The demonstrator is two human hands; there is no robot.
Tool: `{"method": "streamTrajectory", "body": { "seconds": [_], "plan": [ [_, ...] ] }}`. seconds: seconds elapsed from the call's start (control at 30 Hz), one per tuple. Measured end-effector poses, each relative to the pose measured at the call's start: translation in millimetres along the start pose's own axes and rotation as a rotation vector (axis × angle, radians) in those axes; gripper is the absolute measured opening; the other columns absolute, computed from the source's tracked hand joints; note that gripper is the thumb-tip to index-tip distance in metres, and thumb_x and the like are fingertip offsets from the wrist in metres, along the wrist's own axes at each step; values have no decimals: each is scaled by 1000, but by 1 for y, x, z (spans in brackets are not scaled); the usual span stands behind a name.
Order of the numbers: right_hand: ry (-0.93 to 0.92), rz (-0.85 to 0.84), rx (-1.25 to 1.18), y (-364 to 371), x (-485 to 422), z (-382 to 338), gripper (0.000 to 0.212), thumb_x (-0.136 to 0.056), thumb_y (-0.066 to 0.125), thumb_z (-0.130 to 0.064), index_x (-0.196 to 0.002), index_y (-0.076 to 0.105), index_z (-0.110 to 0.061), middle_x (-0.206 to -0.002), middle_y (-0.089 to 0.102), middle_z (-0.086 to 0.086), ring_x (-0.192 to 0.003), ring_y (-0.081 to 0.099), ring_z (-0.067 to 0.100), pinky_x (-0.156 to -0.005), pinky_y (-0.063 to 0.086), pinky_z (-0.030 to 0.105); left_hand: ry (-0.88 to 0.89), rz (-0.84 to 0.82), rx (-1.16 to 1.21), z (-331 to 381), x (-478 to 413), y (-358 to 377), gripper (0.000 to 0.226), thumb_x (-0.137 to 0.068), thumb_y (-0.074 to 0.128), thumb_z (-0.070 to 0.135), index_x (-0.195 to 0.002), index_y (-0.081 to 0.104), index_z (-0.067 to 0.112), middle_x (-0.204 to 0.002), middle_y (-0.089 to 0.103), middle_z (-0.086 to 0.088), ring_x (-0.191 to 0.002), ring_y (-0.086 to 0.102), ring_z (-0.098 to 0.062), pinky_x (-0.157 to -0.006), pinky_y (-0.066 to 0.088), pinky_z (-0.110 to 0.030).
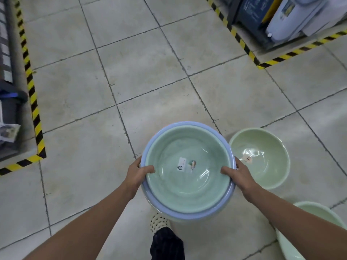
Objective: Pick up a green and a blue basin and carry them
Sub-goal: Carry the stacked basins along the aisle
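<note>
Fingers of the left hand (138,172) and right hand (239,174) clamp opposite rims of the nested pair, thumbs hooked inside the green basin (187,175), which sits in the blue basin (185,214), both held above the floor (131,72) at lower centre of the frame. Risk, as a judgement: the smooth plastic rims could slip, or the inner basin could shift if tilted. A pale basin (266,147) on the floor at right and another (293,246) at lower right could trip a step.
</note>
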State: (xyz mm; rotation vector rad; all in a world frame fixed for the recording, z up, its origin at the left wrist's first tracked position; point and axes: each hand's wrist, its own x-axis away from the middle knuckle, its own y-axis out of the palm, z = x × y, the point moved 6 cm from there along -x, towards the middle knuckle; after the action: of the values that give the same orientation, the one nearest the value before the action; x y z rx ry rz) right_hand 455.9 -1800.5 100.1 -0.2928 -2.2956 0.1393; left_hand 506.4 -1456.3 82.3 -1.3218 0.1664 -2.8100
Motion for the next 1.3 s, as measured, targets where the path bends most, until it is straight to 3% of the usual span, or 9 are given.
{"method": "streamTrajectory", "body": {
  "seconds": [0.1, 0.3, 0.57, 0.77, 0.87, 0.93, 1.03, 1.17, 1.3],
  "plan": [
    [6, 21, 2, 15, -25, -10, 51, -59, 68, -19, -109, 67, -29, -103, 75, 3, -95, 71, 24, -84, 57, 39, 9, -10, -10, 16, -27, -9, 51, -55, 69, 8, -104, 74, 20, -100, 79, -5, -92, 72, -28, -84, 59, -44],
    [23, 33, 0, 32, -77, -21, 62, -59, 70, -22, -121, 64, -21, -106, 74, 5, -94, 71, 23, -83, 58, 39, 11, -6, -6, 39, -76, -9, 48, -55, 67, 9, -100, 74, 24, -89, 79, 4, -82, 72, -21, -69, 57, -31],
    [9, 36, -31, 33, -140, -11, 40, -60, 65, -17, -98, 67, -29, -88, 74, -5, -76, 70, 11, -62, 52, 24, 74, -1, -27, 35, -136, 17, 55, -58, 67, 11, -112, 73, 21, -99, 78, 3, -84, 73, -17, -65, 58, -28],
    [17, 44, -48, 30, -195, 20, 38, -63, 67, -15, -99, 67, -27, -84, 71, -8, -65, 68, 4, -53, 50, 16, 19, 38, -25, 7, -180, 41, 57, -56, 67, 10, -112, 74, 20, -97, 78, 0, -83, 71, -19, -68, 56, -30],
    [28, 15, -25, 33, -218, 39, 32, -80, 68, -4, -106, 67, -23, -89, 72, -6, -72, 68, 8, -52, 50, 14, -7, 59, -32, -9, -199, 45, 54, -55, 67, 10, -108, 75, 19, -100, 78, -5, -88, 71, -26, -78, 60, -39],
    [37, 11, -4, 35, -230, 51, 35, -76, 70, -8, -108, 68, -21, -93, 74, 0, -79, 69, 14, -59, 52, 20, -22, 65, -36, -20, -211, 46, 53, -55, 67, 10, -106, 75, 20, -101, 78, -7, -90, 70, -28, -83, 59, -43],
    [43, -11, -2, 43, -245, 68, 47, -62, 67, -18, -109, 69, -23, -98, 76, 3, -87, 72, 21, -67, 54, 28, -32, 69, -49, -33, -227, 46, 51, -56, 66, 9, -106, 74, 20, -99, 78, -5, -87, 70, -27, -80, 59, -40],
    [55, -28, -29, 52, -257, 90, 47, -62, 67, -18, -108, 69, -25, -97, 76, 1, -90, 71, 23, -70, 54, 30, -12, 70, -60, -48, -246, 46, 54, -59, 66, 8, -109, 74, 23, -101, 78, -3, -89, 70, -26, -79, 59, -39],
    [53, 1, -49, 54, -263, 108, 50, -61, 68, -19, -111, 67, -25, -99, 74, -1, -89, 70, 19, -66, 52, 27, 12, 33, -101, -60, -258, 47, 50, -74, 65, -4, -117, 71, 22, -102, 76, -2, -89, 70, -23, -73, 57, -34]
  ]
}}
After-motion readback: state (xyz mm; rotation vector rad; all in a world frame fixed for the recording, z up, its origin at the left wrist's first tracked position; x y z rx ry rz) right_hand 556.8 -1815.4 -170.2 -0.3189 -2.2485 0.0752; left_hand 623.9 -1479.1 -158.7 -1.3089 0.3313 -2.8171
